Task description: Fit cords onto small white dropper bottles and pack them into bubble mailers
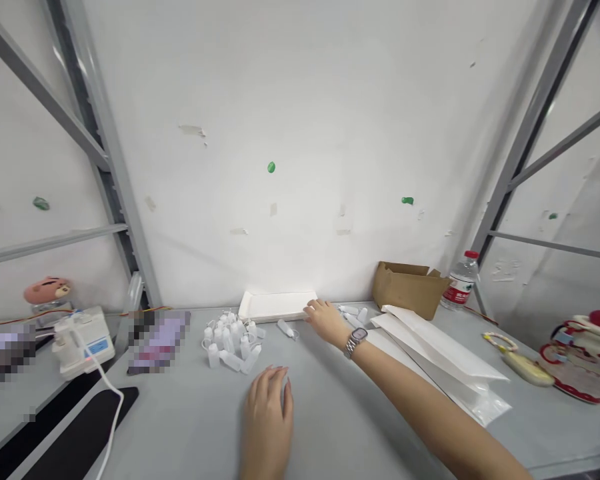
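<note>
My left hand (269, 408) hovers over or rests on the grey table (195, 427), fingers loosely stretched, thumb apart, holding nothing. Farther forward, my right hand (327, 321) has its fingers spread palm-down by the right end of a flat white tray or stack (279, 307); whether they touch it I cannot tell. A wristwatch (355, 341) is on the right wrist. Left of centre lies a pile of small white squeeze bottles (229, 339). One single squeeze bottle (286, 329) lies between the pile and my right hand. More small bottles (353, 316) lie just beyond that hand.
Right of my arm lie white plastic bags (440, 347), with an open cardboard box (410, 288) behind. A water bottle (461, 281) and a red-and-white cup (587, 357) stand farther right. Leftward are a phone (160, 341), a white power strip (85, 343) and its cable (113, 387).
</note>
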A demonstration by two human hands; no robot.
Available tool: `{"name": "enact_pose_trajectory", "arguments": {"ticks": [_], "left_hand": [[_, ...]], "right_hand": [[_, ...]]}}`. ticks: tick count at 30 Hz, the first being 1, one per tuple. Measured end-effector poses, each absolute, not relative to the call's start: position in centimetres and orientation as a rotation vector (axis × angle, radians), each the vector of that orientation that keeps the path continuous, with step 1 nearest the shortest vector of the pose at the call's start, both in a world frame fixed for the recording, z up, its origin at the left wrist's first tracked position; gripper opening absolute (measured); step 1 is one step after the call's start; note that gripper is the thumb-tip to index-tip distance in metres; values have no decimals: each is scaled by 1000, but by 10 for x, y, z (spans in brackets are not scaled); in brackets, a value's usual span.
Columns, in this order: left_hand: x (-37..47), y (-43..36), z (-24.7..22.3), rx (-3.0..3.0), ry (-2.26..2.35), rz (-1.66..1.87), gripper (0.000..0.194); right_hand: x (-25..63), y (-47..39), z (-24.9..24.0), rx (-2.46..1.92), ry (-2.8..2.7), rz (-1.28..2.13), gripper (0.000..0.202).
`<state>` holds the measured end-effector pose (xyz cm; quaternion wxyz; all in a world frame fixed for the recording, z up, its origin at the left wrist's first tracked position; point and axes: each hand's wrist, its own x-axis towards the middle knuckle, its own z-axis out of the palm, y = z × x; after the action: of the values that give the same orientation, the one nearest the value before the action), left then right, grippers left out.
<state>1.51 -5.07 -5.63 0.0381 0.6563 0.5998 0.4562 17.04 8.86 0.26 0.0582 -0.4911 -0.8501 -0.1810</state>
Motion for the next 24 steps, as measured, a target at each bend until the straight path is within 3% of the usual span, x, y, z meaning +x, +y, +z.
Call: {"name": "enact_pose_trajectory", "arguments": {"ticks": [7,24], "left_hand": [[17,-52,-55,2134,1869,1314,29],[18,-58,-50,1891,1768,1223,34]], "right_hand": [[172,143,1,-1396,-2646,-562,26],[181,144,-2,-1175,-2615,-619,25]]}}
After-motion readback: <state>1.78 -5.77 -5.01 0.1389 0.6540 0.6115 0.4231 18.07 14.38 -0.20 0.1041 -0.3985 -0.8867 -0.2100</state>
